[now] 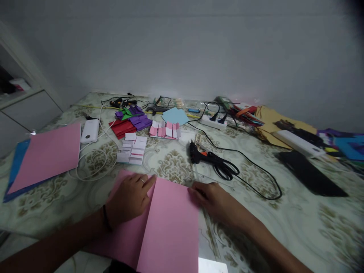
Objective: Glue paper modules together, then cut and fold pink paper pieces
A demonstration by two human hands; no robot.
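A large pink sheet of paper lies in front of me, its right part raised along a lengthwise crease. My left hand, with a ring and a dark wristband, rests on the left part, fingers curled together and the index fingertip at the top of the crease. At the upper right corner, my right hand pinches the paper's edge between thumb and fingers. Just beyond the right hand lies a black glue gun with its cord bundled.
Folded pink-and-white strips, white folded pieces, and red folded paper lie beyond the sheet. A power strip stands by the wall. At left are another pink sheet and a white power bank; a black flat object lies right.
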